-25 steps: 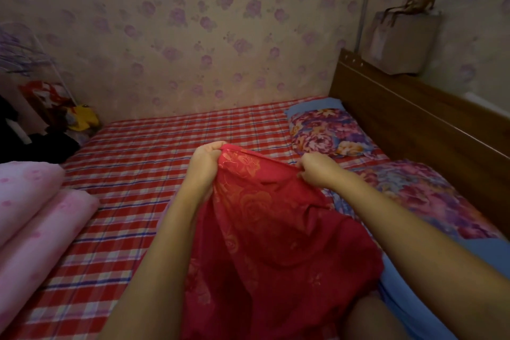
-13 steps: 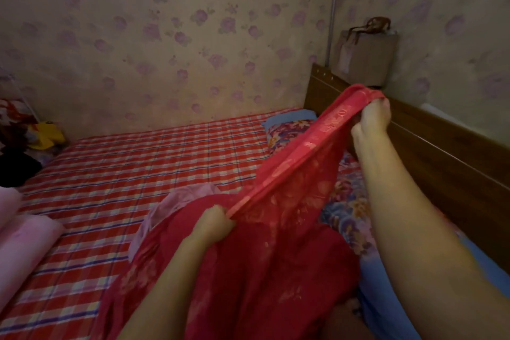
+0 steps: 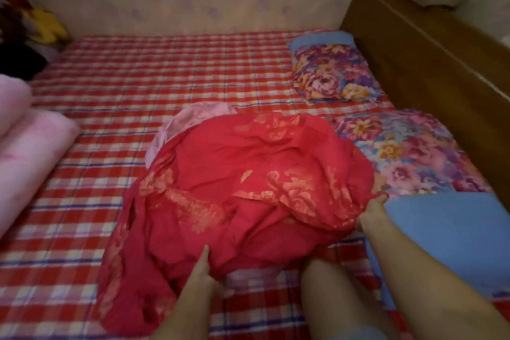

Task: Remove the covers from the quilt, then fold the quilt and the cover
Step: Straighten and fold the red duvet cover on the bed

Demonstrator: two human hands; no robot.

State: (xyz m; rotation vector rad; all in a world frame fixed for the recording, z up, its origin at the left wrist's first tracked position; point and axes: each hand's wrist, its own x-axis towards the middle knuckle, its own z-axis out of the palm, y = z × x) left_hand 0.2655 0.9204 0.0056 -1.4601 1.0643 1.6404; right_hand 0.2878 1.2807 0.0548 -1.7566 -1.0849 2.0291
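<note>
A red cover (image 3: 242,188) with golden flower print lies bunched in a mound in the middle of the bed. A pale pink lining or quilt (image 3: 190,121) peeks out at its far left edge and under its near edge. My left hand (image 3: 202,270) grips the cover's near edge, fingers partly under the cloth. My right hand (image 3: 371,212) pinches the cover's right edge beside the blue pillow. My knee (image 3: 328,292) shows between my forearms.
The bed has a red checked sheet (image 3: 138,77). A folded pink quilt (image 3: 24,152) lies at the left. Two floral pillows (image 3: 331,74) (image 3: 408,152) rest along the wooden headboard (image 3: 427,44) at the right. Clothes (image 3: 33,33) pile up at the far left corner.
The cover, held up and stretched between my hands before, now lies down on the bed. My right hand came down from near the headboard to the cover's right edge. The view tilted downward.
</note>
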